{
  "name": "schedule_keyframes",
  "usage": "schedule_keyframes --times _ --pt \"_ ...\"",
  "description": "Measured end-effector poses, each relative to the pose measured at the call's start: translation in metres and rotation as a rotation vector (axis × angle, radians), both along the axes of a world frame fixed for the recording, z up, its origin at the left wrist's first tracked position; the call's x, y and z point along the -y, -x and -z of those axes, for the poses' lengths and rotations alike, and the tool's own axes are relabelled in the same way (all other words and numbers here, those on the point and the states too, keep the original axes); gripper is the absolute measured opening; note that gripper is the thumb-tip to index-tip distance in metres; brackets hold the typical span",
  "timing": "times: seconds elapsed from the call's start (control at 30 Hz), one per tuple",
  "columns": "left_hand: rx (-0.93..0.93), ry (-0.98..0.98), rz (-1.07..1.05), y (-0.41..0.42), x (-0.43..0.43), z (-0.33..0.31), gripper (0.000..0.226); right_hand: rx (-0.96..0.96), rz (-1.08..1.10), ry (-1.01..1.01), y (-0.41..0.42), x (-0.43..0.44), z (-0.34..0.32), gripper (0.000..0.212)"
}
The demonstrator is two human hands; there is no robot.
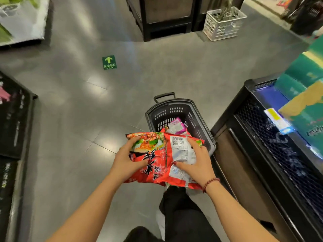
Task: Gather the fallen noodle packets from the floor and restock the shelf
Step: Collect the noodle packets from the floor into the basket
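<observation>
I hold two red noodle packets side by side above the floor. My left hand [126, 158] grips the left packet [150, 165], which shows its printed front. My right hand [197, 163] grips the right packet [180, 154], which shows its white label back with a barcode. Just beyond them a dark plastic basket [190, 110] stands on the floor, and a purple and white packet [176, 126] lies inside it. The shelf [279, 137] to my right is black mesh with green and yellow boxes [304, 88] on it.
Grey tiled floor [87, 119] spreads ahead, with a green exit arrow sticker [109, 62]. A white wire crate [224, 23] sits at the back beside a black display stand [166, 18]. Dark shelving [14, 119] lines the left. My dark trouser legs [183, 215] are below.
</observation>
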State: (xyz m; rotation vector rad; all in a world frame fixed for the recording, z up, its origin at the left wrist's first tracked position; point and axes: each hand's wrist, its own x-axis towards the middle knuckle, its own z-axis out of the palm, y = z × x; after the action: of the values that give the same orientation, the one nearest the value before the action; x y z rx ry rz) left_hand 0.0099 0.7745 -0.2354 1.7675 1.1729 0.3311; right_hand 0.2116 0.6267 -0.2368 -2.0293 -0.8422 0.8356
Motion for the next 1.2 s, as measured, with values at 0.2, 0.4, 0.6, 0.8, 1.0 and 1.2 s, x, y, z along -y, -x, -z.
schedule_keyframes --times 0.2,0.4,0.6,0.8,1.0,1.2 --pt "-0.031 -0.017 0.107 -0.086 -0.082 -0.002 0.077 -0.033 0.066 0.033 -0.075 -0.066 -0.002 0.085" --pt "-0.042 0.05 0.306 -0.158 -0.15 0.013 0.075 -0.051 0.264 0.066 -0.11 -0.104 0.014 0.085" --pt "-0.116 0.08 0.632 -0.23 -0.223 0.036 0.074 -0.083 0.578 0.073 -0.116 -0.138 0.051 0.091" --pt "-0.213 0.075 0.892 -0.293 -0.266 0.111 0.076 -0.098 0.823 0.187 -0.117 -0.164 0.123 0.09" --pt "-0.323 0.078 1.033 -0.317 -0.274 0.262 0.081 -0.097 1.051 0.314 -0.119 -0.165 0.249 0.09" --pt "-0.451 0.161 1.246 -0.318 -0.266 0.417 0.083 -0.015 1.083 0.425 -0.122 -0.166 0.388 0.09"
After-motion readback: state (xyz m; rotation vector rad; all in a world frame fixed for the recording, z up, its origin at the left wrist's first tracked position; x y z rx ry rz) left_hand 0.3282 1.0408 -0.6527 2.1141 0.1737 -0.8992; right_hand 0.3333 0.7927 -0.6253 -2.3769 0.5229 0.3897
